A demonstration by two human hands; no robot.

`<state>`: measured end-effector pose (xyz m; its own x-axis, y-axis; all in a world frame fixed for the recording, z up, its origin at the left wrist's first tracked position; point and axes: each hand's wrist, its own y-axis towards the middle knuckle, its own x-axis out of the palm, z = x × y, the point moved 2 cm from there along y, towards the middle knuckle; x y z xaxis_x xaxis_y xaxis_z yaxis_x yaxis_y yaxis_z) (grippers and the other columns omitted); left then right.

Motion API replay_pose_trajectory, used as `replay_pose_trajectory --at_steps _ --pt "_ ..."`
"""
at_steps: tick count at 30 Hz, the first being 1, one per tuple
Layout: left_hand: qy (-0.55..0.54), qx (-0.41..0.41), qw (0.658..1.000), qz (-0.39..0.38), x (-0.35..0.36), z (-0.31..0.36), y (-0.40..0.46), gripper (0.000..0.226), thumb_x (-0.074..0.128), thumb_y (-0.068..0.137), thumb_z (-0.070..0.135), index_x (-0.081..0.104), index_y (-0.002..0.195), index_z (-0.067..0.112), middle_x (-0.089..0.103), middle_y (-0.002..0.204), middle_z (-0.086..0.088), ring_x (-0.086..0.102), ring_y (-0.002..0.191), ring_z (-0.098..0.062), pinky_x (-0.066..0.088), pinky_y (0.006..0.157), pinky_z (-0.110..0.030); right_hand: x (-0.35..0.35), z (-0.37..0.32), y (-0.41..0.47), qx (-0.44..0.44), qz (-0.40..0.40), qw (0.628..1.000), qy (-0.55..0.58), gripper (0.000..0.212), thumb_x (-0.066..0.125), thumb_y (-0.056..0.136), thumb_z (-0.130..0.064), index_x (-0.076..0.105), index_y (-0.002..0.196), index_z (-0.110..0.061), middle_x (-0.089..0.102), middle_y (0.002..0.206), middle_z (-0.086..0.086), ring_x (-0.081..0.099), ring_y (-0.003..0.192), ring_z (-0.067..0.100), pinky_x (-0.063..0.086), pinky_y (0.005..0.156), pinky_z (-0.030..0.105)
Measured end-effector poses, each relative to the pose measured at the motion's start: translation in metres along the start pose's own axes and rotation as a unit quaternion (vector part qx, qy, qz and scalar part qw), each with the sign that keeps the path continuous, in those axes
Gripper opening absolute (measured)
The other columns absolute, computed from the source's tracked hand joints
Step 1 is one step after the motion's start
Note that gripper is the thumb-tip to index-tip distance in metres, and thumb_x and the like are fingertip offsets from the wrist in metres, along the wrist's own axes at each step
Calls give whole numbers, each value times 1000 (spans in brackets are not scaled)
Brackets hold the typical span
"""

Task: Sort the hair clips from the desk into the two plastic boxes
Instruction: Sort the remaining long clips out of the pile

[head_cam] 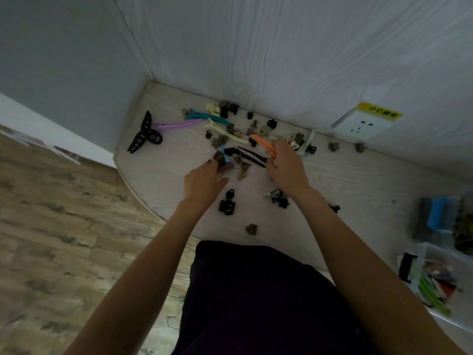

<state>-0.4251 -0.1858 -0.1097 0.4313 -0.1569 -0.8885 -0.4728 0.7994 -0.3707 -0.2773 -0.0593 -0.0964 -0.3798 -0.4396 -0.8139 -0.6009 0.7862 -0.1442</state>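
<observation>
1. The hair clips (pixel 238 139) lie scattered over the pale tabletop (pixel 158 180), most of them in a loose heap near the wall, well to the left of the wall socket (pixel 363 124).
2. The right hand (pixel 286 167) is closed on a long orange clip (pixel 263 147), which juts up and left from its fingers, left of the socket.
3. The left hand (pixel 204 180) reaches into the heap with its fingers curled over a brown claw clip (pixel 222 162) and a small blue clip (pixel 226 155); it seems to grip them, though the fingertips are hidden.
4. Between the hands lies a long black clip (pixel 252 156).
5. Far left of the socket sit a big black claw clip (pixel 143 134), a purple clip (pixel 179 124) and a teal clip (pixel 207 117).
6. Nearer the person, small black claw clips (pixel 227 203) and one brown clip (pixel 252 229) lie apart from the heap.
7. Below the socket, at the right edge, stand the two plastic boxes (pixel 432 252), blurred; the nearer holds green clips (pixel 432 295), the farther something blue.
</observation>
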Motion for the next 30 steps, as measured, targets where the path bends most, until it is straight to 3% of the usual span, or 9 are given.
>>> replay_pose_trajectory --at_steps 3,6,10,12,15,20,23,26,30 --pt "-14 -6 1000 6 0 -1 -3 32 49 92 39 56 111 13 65 110 -12 61 98 -32 45 75 -35 14 -12 11 -41 -59 994 -87 33 54 89 -12 48 120 -4 52 112 18 51 95 30 39 74 34" --pt "-64 8 998 24 0 -3 -14 29 45 94 33 53 107 9 63 106 -13 60 94 -33 44 74 -36 23 -17 20 -30 -98 986 -128 47 59 88 -18 43 131 -7 50 119 21 51 103 34 43 81 39" --pt "-163 -7 986 36 -1 -12 -29 21 44 95 25 47 98 4 55 94 -15 55 90 -35 37 69 -36 22 -14 20 4 -118 985 -124 46 59 89 -23 43 129 -6 54 118 22 52 105 35 43 84 39" --pt "-202 -26 978 41 -4 -17 -30 19 43 96 25 42 97 6 55 86 -16 56 83 -38 36 64 -35 21 -10 17 28 -119 986 -114 38 58 89 -23 47 121 -5 57 112 20 54 102 33 41 78 35" --pt "-237 -35 969 65 -17 -22 -19 25 40 98 24 41 106 1 61 90 -24 59 80 -41 37 62 -35 20 -5 13 54 -116 987 -97 26 60 87 -22 52 104 -3 58 103 19 55 93 31 34 70 29" --pt "-138 29 987 77 -39 -21 30 33 40 97 25 42 123 5 64 95 -20 61 80 -39 39 64 -36 19 -9 13 46 -91 991 -89 27 57 89 -21 50 109 -4 52 109 17 51 98 31 36 74 31" --pt "-22 86 996 11 -41 -16 50 44 49 92 28 41 132 12 65 104 -18 61 90 -36 43 72 -36 26 -15 17 32 -95 989 -112 32 56 90 -19 49 118 -6 52 112 15 50 102 30 42 79 36" --pt "44 122 991 -26 -45 -12 61 47 53 90 23 42 135 21 63 112 -20 59 98 -37 45 79 -38 27 -19 19 33 -94 989 -111 33 56 90 -15 49 122 -8 58 109 16 55 98 32 47 78 39" --pt "97 191 976 -48 -45 -6 65 44 52 91 34 44 135 32 63 112 -16 59 99 -34 45 80 -36 22 -15 15 47 -101 990 -89 30 55 90 -15 50 117 -5 61 105 19 58 93 34 46 75 37"
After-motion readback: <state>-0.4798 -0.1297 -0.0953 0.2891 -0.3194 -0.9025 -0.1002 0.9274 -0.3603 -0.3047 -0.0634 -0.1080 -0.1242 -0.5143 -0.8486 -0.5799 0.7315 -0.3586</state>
